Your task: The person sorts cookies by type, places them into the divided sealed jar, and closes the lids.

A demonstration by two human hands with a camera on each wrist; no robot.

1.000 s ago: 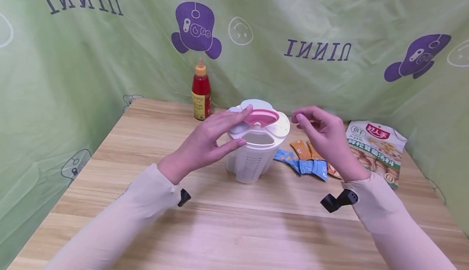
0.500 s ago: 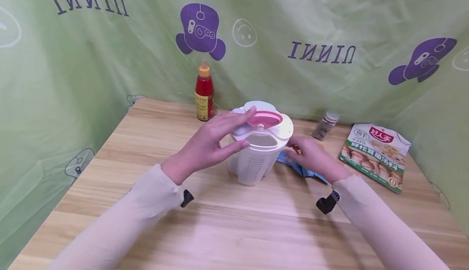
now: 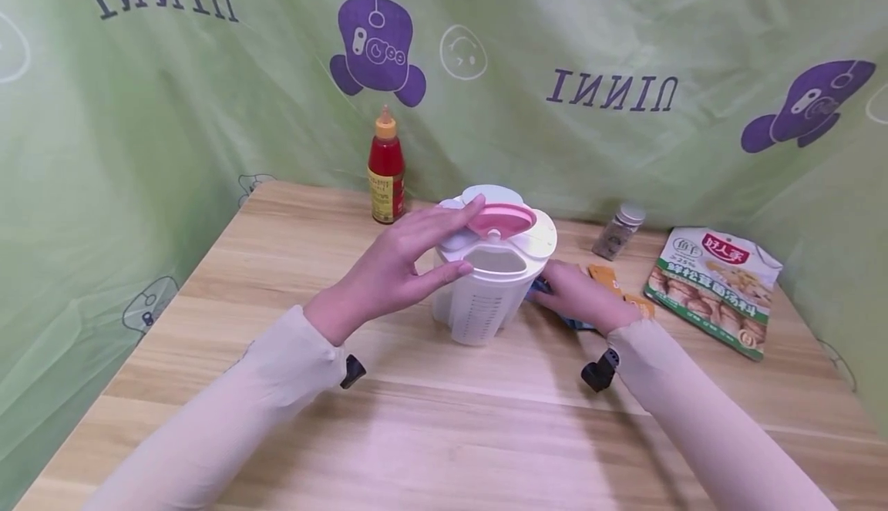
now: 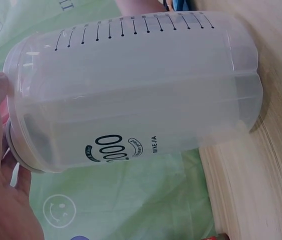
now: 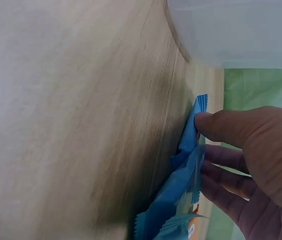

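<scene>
A translucent storage canister (image 3: 479,314) with measuring marks stands upright on the table, its white lid (image 3: 537,237) showing an opening and a raised pink flap (image 3: 509,220). My left hand (image 3: 398,268) rests on the lid's left side, fingers and thumb spread, the index fingertip at the flap and the thumb at the opening's edge. Right of the canister, my right hand (image 3: 579,295) pinches a blue sachet (image 5: 190,132) between thumb and fingers. More blue sachets (image 5: 168,200) lie against it low over the table. Orange sachets (image 3: 605,276) lie beyond the hand.
A red sauce bottle (image 3: 386,176) with a yellow cap stands at the back left. At the back right a small spice jar (image 3: 617,232) leans, and a printed food pouch (image 3: 714,287) lies flat. A green curtain (image 3: 277,72) hangs behind the wooden table (image 3: 430,434).
My right hand has come down from beside the lid to the sachets and pinches a blue one, uncovering the spice jar behind. My left hand has stayed on the lid.
</scene>
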